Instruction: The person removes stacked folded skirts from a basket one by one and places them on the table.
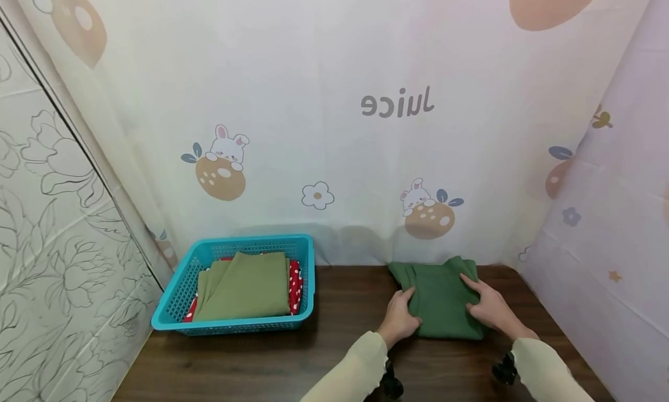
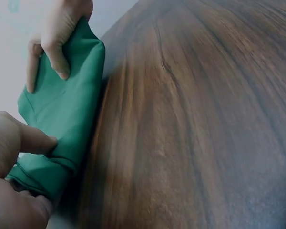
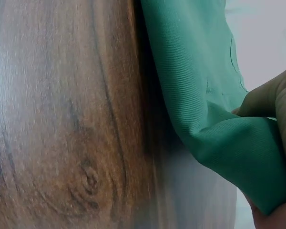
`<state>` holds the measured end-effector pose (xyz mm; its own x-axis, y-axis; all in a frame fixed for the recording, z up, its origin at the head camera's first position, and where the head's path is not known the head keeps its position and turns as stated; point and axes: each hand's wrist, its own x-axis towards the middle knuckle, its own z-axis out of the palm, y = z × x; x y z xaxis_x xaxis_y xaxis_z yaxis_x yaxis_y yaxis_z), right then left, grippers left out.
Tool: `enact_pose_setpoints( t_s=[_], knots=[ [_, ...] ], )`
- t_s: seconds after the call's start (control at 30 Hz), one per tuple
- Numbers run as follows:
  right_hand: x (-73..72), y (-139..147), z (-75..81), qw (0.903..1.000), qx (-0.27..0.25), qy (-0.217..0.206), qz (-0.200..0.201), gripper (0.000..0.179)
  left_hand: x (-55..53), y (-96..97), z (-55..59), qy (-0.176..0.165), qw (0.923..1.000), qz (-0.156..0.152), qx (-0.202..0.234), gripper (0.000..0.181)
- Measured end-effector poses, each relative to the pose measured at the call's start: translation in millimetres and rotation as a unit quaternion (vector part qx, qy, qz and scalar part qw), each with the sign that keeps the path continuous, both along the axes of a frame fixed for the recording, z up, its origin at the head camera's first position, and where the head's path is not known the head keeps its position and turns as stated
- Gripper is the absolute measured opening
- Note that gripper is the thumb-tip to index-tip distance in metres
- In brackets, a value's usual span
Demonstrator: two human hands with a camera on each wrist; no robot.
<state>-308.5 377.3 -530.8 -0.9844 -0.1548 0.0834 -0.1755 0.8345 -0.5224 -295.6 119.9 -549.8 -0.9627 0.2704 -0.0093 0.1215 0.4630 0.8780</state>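
A folded dark green cloth [image 1: 441, 303] lies at the right of the wooden table, close to the back curtain. At its left side my left hand [image 1: 401, 318] grips the edge; in the left wrist view a finger lies on top of the folded layers and the thumb side is lower down. My right hand [image 1: 493, 309] holds the opposite side. The right wrist view shows the green fabric [image 3: 181, 71] bunched at a corner between the right thumb and fingers. Parts of both hands' fingers are hidden by the cloth.
A blue plastic basket [image 1: 172, 325] stands at the left of the brown table [image 1: 261, 367]. Inside it an olive green folded cloth [image 1: 251, 286] lies over a red cloth with white dots [image 1: 295, 289]. A printed curtain [image 1: 324, 129] hangs behind the table.
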Motion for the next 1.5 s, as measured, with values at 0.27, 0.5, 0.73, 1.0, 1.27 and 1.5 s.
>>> enact_pose_setpoints(
  t_s=[0.27, 0.5, 0.73, 1.0, 1.27, 1.5],
  knots=[
    [3.1, 2, -8.1, 0.9999, 0.005, -0.01, 0.007, 0.077, 11.2, 0.3, 2.0, -0.023, 0.9996, 0.01, -0.013, 0.075],
    [4.8, 4, -8.7, 0.9999, 0.013, -0.003, 0.003, 0.075, 13.1, 1.6, -1.2, 0.001, 0.9996, 0.011, -0.027, 0.073],
    [-1.4, 7, -4.6, 0.9992, 0.04, -0.005, -0.007, 0.073, 11.1, 0.8, 4.1, 0.0, 0.9994, 0.03, -0.017, 0.07],
    [-1.4, 13, -7.5, 0.9984, 0.054, 0.002, -0.013, 0.07, 12.2, -1.5, 3.7, 0.003, 0.9995, 0.028, -0.016, 0.067],
    [0.5, 20, -5.8, 0.9972, 0.071, 0.003, -0.024, 0.059, 11.9, -12.6, 7.2, 0.012, 0.9998, 0.014, -0.009, 0.068],
    [-2.5, 19, 6.4, 0.9968, 0.076, 0.002, -0.022, 0.06, 2.8, -36.9, 22.2, 0.02, 0.9998, -0.005, -0.007, 0.067]
  ],
)
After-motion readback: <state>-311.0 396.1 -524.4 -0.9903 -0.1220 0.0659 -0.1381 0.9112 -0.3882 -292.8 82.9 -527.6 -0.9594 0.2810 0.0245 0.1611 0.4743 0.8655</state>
